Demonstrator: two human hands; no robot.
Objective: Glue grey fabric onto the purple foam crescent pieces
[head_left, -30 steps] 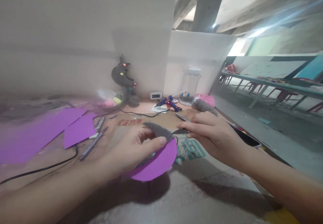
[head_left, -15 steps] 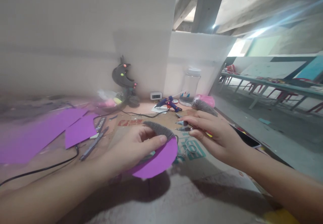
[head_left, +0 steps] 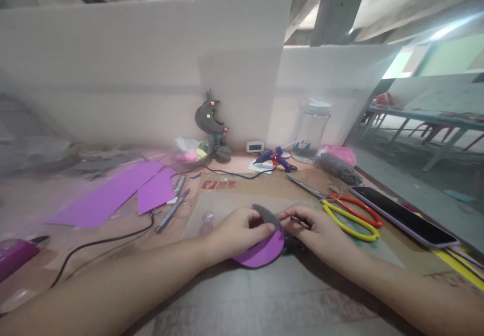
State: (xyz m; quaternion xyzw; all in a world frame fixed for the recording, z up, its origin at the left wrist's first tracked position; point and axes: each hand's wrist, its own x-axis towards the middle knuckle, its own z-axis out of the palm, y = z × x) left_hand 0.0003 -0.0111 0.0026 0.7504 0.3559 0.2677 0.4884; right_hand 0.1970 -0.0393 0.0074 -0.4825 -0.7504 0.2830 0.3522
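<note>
My left hand (head_left: 236,232) is closed on a small curved crescent (head_left: 263,214) wrapped in grey yarn, its thumb pressing on the front. A rounded piece of purple paper (head_left: 262,251) shows below the crescent, in the same grip. My right hand (head_left: 315,227) is at the crescent's right end, fingertips pinched together; what they hold is too small to make out. To its right lie scissors (head_left: 353,215) with one orange and one yellow handle. Something dark beneath the right hand is mostly hidden.
Purple paper sheets (head_left: 102,194), a pen (head_left: 172,211) and a black cord lie left. Behind are a grey moon ornament (head_left: 209,118), a blue glue gun (head_left: 274,158), a clear bottle (head_left: 312,129) and a grey yarn bundle (head_left: 338,168). A phone (head_left: 404,216) lies right.
My right hand has come down and left to the crescent's end, leaving the scissors uncovered on the table. The view has shifted left; the left hand keeps its grip on the crescent and purple paper.
</note>
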